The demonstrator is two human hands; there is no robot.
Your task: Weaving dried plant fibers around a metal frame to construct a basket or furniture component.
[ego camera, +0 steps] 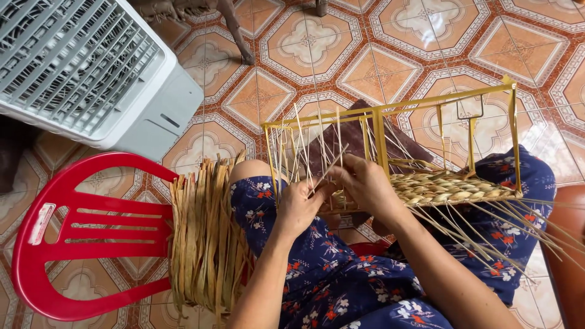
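A yellow metal wire frame (381, 131) rests across my lap, with thin pale reed stakes (292, 152) standing up through it. A woven band of dried straw (448, 186) fills its lower right side. My left hand (298, 207) pinches a thin reed among the stakes at the frame's left part. Just right of it, my right hand (365, 183) grips strands at the edge of the woven band. Loose reed ends (487, 234) fan out to the lower right over my blue floral clothing (341, 280).
A bundle of dried flat straw (204, 237) hangs over a red plastic chair (73, 237) at my left. A white air cooler (91, 67) stands at the upper left. A dark cloth (347, 143) lies under the frame on the patterned tile floor (390, 49).
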